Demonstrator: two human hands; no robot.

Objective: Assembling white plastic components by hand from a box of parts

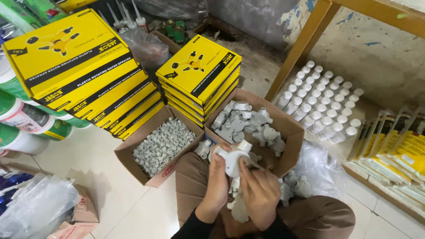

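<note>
Storeroom floor, grey round fitting point(233, 160) between both hands' fingers point(221, 155).

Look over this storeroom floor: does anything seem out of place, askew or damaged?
The wall behind the white bottles has patchy, peeling blue paint. The taller stack of yellow boxes is fanned out unevenly. Grey fittings lie loose outside their cardboard box, beside the hands.

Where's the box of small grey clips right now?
In the head view, the open cardboard box of small grey clips sits on the floor left of centre, just left of the left hand, below the yellow box stacks.
</note>
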